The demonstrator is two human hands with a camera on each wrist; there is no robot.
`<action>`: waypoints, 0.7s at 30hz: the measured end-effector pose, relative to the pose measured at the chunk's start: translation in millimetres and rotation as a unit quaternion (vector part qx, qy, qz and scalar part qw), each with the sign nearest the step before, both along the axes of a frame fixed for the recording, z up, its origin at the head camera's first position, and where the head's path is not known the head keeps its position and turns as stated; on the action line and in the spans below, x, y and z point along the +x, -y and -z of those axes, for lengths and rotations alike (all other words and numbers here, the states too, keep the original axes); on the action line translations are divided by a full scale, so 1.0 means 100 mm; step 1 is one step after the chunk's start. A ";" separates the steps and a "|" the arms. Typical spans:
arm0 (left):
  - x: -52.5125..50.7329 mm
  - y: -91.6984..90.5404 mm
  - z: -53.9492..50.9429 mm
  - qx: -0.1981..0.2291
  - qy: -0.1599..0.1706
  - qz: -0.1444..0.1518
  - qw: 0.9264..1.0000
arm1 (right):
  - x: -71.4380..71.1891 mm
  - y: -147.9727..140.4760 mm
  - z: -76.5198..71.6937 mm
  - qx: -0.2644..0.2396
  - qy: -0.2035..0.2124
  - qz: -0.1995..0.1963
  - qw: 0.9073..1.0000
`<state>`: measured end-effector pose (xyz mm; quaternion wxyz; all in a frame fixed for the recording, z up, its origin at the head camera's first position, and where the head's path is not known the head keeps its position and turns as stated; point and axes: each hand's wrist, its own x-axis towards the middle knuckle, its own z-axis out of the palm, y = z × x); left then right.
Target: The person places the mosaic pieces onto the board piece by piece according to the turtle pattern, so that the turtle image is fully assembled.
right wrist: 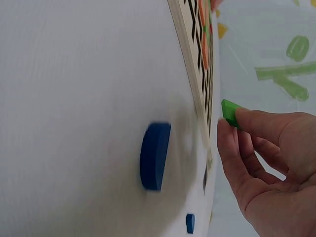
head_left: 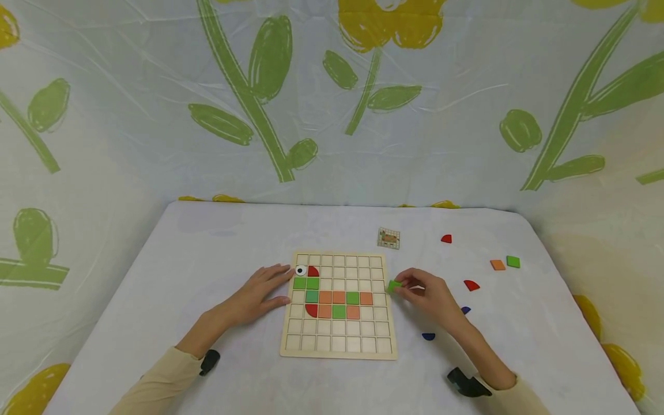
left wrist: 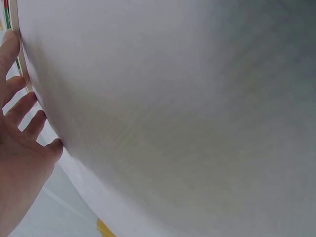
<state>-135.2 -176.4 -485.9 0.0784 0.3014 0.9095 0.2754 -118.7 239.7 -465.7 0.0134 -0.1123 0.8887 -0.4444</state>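
A square wooden grid board (head_left: 337,349) lies on the table, with several green, orange and red tiles and a round eye piece (head_left: 301,270) set in its cells. My left hand (head_left: 254,297) rests at the board's left edge, its fingers extended and touching the frame; the left wrist view shows the fingers (left wrist: 22,106) spread along that side. At the right edge, my right hand (head_left: 427,294) pinches a green square tile (head_left: 394,286) between thumb and fingers. The right wrist view shows this green tile (right wrist: 229,112) held up off the table.
Right of the board lie red quarter-circle pieces (head_left: 471,285), blue half-circle pieces (head_left: 428,336), an orange tile (head_left: 498,265) and another green tile (head_left: 513,261). A small picture card (head_left: 388,237) sits behind the board. A patterned cloth backdrop (head_left: 441,144) surrounds the white table.
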 end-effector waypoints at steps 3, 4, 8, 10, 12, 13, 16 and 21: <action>0.00 0.00 0.01 0.000 -0.001 0.000 1.000 | 0.02 0.07 0.01 -0.011 -0.006 -0.018 1.000; 0.00 0.01 0.01 0.001 -0.002 0.000 1.000 | 0.03 0.09 0.01 -0.014 -0.009 -0.025 1.000; 0.00 0.01 0.02 0.003 -0.005 0.000 1.000 | 0.07 0.17 0.02 -0.026 -0.013 -0.050 0.998; 0.00 0.00 0.02 0.005 -0.005 0.000 1.000 | 0.09 0.21 0.02 -0.032 -0.008 -0.059 0.998; 0.00 0.00 0.01 0.006 -0.004 0.001 1.000 | 0.11 0.24 0.01 -0.039 -0.003 -0.067 0.997; 0.00 0.00 0.01 0.006 -0.004 0.001 1.000 | 0.12 0.25 0.01 -0.043 0.000 -0.072 0.997; 0.00 0.00 0.00 0.005 -0.003 0.000 1.000 | 0.15 0.29 0.02 -0.049 0.010 -0.088 0.995; 0.01 -0.01 -0.01 0.005 -0.004 0.002 1.000 | 0.16 0.33 0.02 -0.046 0.040 -0.119 0.991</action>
